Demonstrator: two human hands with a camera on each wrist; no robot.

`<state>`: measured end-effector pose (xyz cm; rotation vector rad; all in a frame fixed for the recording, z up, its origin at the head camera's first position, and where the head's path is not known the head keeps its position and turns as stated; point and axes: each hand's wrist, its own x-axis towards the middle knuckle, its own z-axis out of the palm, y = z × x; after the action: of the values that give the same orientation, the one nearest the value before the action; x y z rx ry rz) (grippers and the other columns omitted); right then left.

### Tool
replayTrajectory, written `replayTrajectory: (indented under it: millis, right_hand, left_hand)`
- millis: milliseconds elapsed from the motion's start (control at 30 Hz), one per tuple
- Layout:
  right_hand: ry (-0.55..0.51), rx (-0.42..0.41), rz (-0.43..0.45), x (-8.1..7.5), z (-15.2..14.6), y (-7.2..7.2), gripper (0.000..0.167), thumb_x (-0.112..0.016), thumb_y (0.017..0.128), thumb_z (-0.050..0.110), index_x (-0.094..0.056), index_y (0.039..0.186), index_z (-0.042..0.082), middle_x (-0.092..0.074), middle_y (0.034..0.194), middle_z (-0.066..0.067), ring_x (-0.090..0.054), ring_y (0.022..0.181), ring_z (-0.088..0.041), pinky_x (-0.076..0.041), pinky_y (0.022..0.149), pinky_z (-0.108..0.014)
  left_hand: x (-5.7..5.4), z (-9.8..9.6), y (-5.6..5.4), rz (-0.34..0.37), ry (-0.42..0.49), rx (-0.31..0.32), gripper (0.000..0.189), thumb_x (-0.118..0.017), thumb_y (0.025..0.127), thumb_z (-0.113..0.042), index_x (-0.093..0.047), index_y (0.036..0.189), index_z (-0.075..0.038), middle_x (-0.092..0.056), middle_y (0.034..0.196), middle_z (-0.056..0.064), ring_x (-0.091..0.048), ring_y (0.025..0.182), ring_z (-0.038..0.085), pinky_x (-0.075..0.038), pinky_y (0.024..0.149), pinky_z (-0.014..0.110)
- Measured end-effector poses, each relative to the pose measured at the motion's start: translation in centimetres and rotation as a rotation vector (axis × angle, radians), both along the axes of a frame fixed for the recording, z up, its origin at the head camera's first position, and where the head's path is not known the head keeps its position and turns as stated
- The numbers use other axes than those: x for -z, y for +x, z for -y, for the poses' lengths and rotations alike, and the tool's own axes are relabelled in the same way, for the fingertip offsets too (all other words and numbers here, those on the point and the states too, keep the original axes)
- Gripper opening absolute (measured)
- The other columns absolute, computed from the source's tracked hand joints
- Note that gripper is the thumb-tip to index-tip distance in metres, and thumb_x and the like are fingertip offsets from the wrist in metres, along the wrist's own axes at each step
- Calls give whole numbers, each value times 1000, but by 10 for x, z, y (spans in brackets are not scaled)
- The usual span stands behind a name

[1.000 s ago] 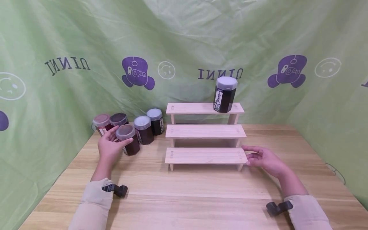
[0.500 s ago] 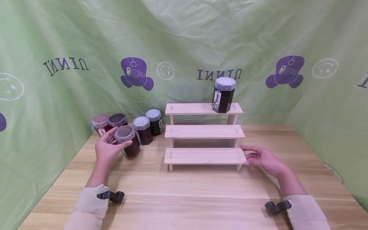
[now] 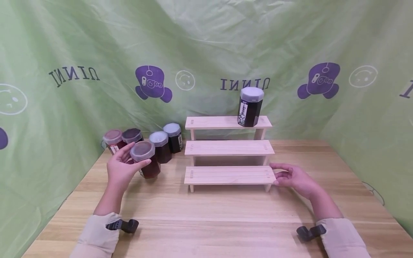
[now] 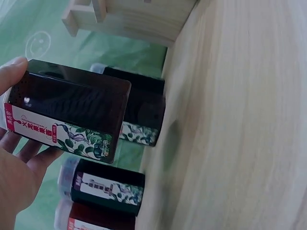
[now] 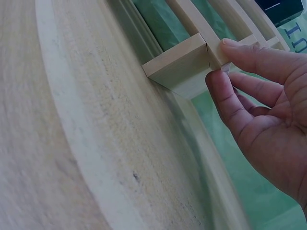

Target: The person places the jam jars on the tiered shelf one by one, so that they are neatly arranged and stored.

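My left hand (image 3: 120,168) grips a dark jar (image 4: 67,108) near its pale lid, thumb on one side and fingers on the other. In the left wrist view the jar is clear of the table, its shadow falling on the wood, and a white and red label with leaf pictures faces the camera. At the right end of a three-step wooden display stand (image 3: 229,175), my right hand (image 3: 295,179) pinches the end of the lowest board (image 5: 218,57) between thumb and fingers. Another dark jar (image 3: 250,111) with a whitish lid stands on the top step, toward its right end.
Behind the held jar, at the table's back left, stand a red jar (image 3: 113,138), a dark-lidded jar (image 3: 132,134) and two pale-lidded jars, one (image 3: 162,147) in front of the other (image 3: 174,138). A green printed cloth (image 3: 206,43) hangs around the wooden table (image 3: 206,222).
My left hand has raised the jar off the table and brought it slightly nearer, tilting it a little. The right hand stays at the stand's end.
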<state>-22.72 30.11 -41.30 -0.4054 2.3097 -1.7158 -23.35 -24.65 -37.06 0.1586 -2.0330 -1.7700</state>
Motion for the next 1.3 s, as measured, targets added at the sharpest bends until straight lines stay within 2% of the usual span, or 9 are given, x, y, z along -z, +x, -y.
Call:
replayTrajectory:
  millis: [333,700,833,1100,1300]
  right_hand:
    - [4,1,4,0,0,-1,72,-71,83,-2,-32,144,-13,-57,121,-29,-62,100,-13,-55,85,-27]
    - [-1,7,-9,2,-1,0,72,-71,83,-2,-33,143,-13,-52,126,-33,-63,100,-11,-55,85,-26]
    - [-7,1,-9,3,-1,0,72,-71,83,-2,-33,143,-14,-55,124,-31,-63,100,-11,-55,84,-26]
    - [-8,-5,-13,3,-1,0,72,-71,84,-2,-32,143,-15,-56,122,-30,-63,100,-11,-55,84,-26]
    - [-17,-6,-7,3,-1,0,72,-70,84,-2,-32,143,-15,-56,122,-30,-63,100,-12,-55,85,-26]
  left_hand:
    - [-9,-10,4,-41,10,39,81,-91,61,3,-58,134,-4,-64,127,8,-63,103,5,-52,81,14]
    - [-24,-21,1,-100,-70,107,79,-91,63,-2,-57,134,-3,-66,123,8,-63,104,4,-54,80,17]
    - [-31,-25,0,-96,-70,122,79,-90,64,-1,-56,135,-2,-65,125,9,-62,105,4,-53,81,16]
    - [-46,-32,-1,-60,-132,136,81,-92,66,-13,-55,138,-7,-60,131,13,-60,115,12,-52,82,15]
    - [-55,-37,-6,-104,-116,161,78,-91,66,-8,-56,136,-5,-61,129,15,-61,112,12,-53,84,17]
